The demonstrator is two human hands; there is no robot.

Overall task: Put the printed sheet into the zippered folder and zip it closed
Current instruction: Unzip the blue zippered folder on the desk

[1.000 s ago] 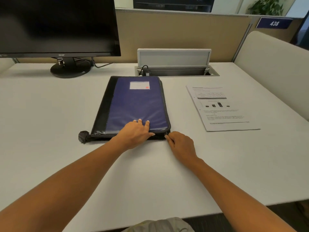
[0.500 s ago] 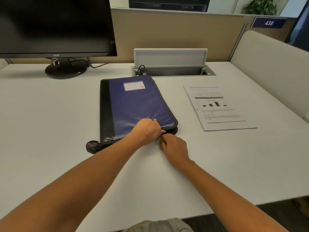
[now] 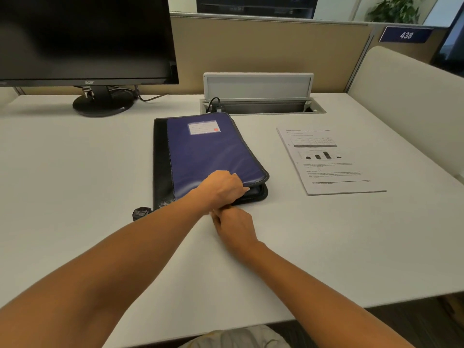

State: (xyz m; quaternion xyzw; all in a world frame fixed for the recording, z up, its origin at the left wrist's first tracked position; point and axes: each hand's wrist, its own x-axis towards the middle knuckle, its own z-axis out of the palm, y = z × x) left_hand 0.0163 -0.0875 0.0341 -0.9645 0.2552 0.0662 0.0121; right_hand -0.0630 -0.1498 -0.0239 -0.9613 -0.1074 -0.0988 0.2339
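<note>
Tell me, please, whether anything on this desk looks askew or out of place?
The zippered folder lies skewed, its near right corner gaping open by the left hand. The printed sheet lies slightly angled.

The brand "acer" is read in pale letters on the lower bezel of the black monitor (image 3: 85, 38), at the far left of the bench (image 3: 75, 172). The number "438" is read in white on a blue sign (image 3: 405, 34) fixed to the partition top at the far right. Print and a small bar chart are seen on the printed sheet (image 3: 329, 159), and ruled lines on the white label (image 3: 204, 127) of the zippered folder (image 3: 208, 156), but none of it is legible.
</note>
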